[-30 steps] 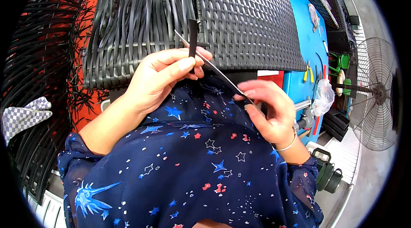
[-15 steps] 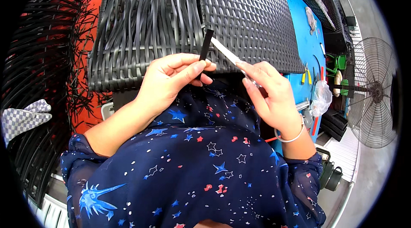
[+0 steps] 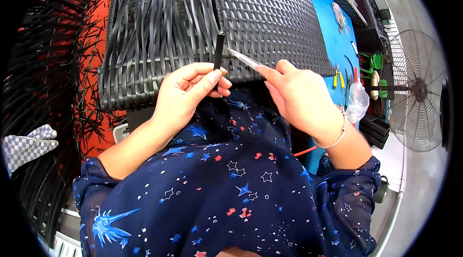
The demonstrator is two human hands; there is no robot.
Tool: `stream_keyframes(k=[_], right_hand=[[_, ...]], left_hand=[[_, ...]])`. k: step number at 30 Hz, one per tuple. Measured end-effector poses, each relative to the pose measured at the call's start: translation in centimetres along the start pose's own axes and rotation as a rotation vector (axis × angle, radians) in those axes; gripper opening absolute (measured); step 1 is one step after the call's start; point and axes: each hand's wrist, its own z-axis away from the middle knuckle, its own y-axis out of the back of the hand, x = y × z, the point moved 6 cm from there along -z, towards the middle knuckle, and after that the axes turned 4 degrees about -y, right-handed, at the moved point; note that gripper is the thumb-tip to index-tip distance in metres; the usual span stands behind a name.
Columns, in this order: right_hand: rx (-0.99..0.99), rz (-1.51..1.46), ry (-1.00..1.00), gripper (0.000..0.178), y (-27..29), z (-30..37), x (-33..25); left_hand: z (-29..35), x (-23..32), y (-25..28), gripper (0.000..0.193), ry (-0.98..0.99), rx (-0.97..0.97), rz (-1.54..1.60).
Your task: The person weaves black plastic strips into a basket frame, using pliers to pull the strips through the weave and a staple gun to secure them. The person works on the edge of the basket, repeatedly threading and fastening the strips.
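A short, flat black strip (image 3: 219,50) stands nearly upright, pinched between the thumb and fingers of my left hand (image 3: 190,86). My right hand (image 3: 301,95) is closed around a silver, tapered metal tool (image 3: 244,58); its handle is hidden in my palm. The tool's narrow tip points up and left, just right of the strip and apart from it. Behind both hands lies a black woven wicker panel (image 3: 275,20). Many loose strip ends (image 3: 166,25) hang over its left part.
A blue table (image 3: 320,4) runs along the right, with yellow-handled pliers (image 3: 339,79) and a clear plastic bag (image 3: 358,101). Farther right is a large fan (image 3: 419,90). Black strip scraps litter the red surface (image 3: 91,134) at left, near a checkered cloth (image 3: 29,143).
My right hand has turned over so its back shows, and the tool tip has moved left and slightly down. My left hand and the strip have shifted slightly left.
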Motion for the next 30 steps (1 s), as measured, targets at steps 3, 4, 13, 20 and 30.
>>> stream_keyframes(k=[3,4,13,20,30], right_hand=[[0.001,0.051,0.007,0.026,-0.3,-0.2,-0.4],[-0.011,0.078,0.008,0.027,-0.5,-0.3,-0.2],[-0.046,0.133,0.195,0.015,0.9,-3.0,-2.2],[-0.030,0.210,-0.027,0.020,-3.3,-2.1,1.3],[0.385,-0.207,-0.263,0.023,-6.9,-1.5,3.1]], left_hand=[[0.1,0.0,-0.3,0.023,-0.024,-0.005,-0.008],[-0.2,-0.3,-0.5,0.023,-0.024,-0.008,-0.009],[-1.3,-1.5,-1.3,0.022,-0.055,-0.022,0.006],[-3.8,-3.0,-1.5,0.022,-0.095,0.001,-0.021],[-3.8,-2.5,-0.6,0.020,-0.101,0.032,-0.042]])
